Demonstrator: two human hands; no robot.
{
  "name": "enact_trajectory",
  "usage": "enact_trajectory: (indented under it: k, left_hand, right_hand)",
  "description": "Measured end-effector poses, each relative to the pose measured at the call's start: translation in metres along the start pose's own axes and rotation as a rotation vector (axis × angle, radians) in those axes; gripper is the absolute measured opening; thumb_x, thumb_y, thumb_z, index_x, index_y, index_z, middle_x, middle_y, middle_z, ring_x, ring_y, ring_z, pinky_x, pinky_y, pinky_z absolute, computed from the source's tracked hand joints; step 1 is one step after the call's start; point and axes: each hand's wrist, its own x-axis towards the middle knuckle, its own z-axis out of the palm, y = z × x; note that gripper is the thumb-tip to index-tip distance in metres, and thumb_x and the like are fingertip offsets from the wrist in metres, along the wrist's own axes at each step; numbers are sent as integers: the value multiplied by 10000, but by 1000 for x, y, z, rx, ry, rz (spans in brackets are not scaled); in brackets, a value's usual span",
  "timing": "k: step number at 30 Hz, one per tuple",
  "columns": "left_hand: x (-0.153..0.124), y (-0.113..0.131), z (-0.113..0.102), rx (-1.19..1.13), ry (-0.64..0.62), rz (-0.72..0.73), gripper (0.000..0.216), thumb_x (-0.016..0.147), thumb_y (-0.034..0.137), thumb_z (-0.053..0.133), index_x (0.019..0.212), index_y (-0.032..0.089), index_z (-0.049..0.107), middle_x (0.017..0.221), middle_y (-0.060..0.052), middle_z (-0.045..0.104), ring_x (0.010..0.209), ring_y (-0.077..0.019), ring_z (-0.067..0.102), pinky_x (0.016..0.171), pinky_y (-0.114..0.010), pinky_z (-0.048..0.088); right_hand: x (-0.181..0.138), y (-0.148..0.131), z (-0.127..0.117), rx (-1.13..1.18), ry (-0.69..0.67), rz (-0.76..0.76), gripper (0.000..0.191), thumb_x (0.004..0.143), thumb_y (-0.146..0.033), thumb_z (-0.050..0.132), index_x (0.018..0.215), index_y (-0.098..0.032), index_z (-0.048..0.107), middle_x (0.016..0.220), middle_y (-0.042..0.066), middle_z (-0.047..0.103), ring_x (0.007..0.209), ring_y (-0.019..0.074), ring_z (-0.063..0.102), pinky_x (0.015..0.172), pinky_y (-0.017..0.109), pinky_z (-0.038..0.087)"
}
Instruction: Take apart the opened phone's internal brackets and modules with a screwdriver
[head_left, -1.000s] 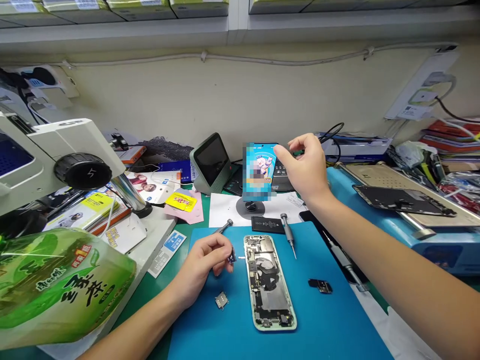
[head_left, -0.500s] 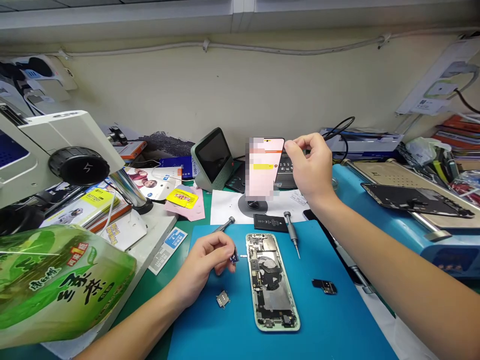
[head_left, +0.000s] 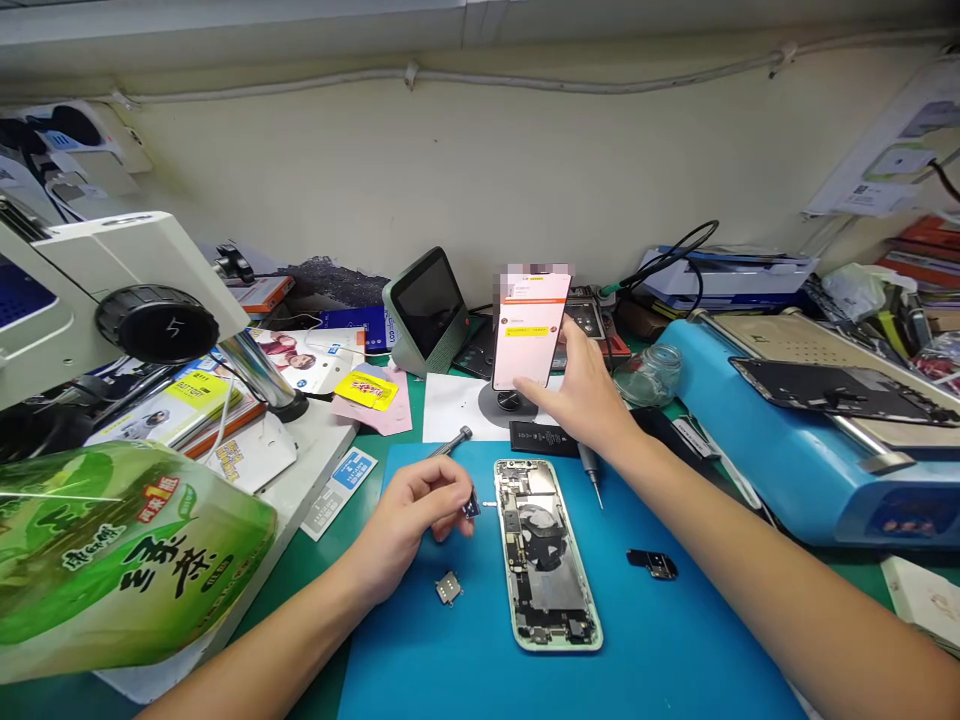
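An opened phone (head_left: 545,555) with its insides showing lies on the blue mat (head_left: 660,640). Left of it my left hand (head_left: 415,520) rests on the mat, fingers pinched on a small dark part (head_left: 470,507) beside the phone's top edge. My right hand (head_left: 581,392) reaches forward to a lit phone on a stand (head_left: 529,328), fingers spread, thumb at the lower part of its screen. A screwdriver (head_left: 589,470) lies just under that hand. A small metal part (head_left: 448,588) and a small black part (head_left: 652,563) lie on the mat.
A microscope (head_left: 127,300) and a green drink pouch (head_left: 120,555) fill the left. A small grey screen device (head_left: 425,310) stands at the back, a glass jar (head_left: 651,372) right of the stand, and a blue machine with a dark screen panel (head_left: 832,420) at right.
My right hand dropped from the standing phone's upper right edge to its lower screen. The phone's screen changed from a picture to a light chat page. My left hand stayed put.
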Motion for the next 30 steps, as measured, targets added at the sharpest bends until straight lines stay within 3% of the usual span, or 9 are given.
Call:
enact_trajectory:
  k: [3,9,15,27,30]
  left_hand:
    - [0,1,0,0,1,0,429,794,569,811,780,174,644,567,27,530,573,-111,537,563,-222,324]
    - [-1,0,-1,15,2,2,425,798,563,806,775,173,640,551,34,509,579,-120,553,568,-225,327]
    - [-1,-1,-2,15,4,-1,428,803,566,806,774,171,641,561,31,524,579,-117,562,566,-223,332]
    - [-1,2,-1,-11,0,-11,430,786,565,835,763,175,655,538,47,502,602,-127,602,572,-219,359]
    - [-1,2,-1,-5,2,-15,432,788,566,834,765,174,654,540,48,498,602,-130,607,574,-222,362]
  right_hand:
    - [0,4,3,-24,-7,4,972,806,-449,781,1612,-244,279,1570,192,479,1446,442,440,1167,682,408]
    - [-1,5,5,-41,-28,17,1026,815,-435,774,1640,-222,203,1494,205,539,1418,444,470,1149,685,428]
    - [-1,2,8,-43,-42,18,1023,814,-465,776,1635,-237,211,1610,205,428,1475,451,416,1170,678,413]
    - [0,-4,15,-48,-26,67,1101,795,-499,774,1646,-207,138,1631,222,399,1435,448,438,1131,666,437]
    - [-1,-1,15,-38,-13,65,1027,836,-482,723,1645,-218,148,1612,206,430,1436,430,445,1140,655,426]
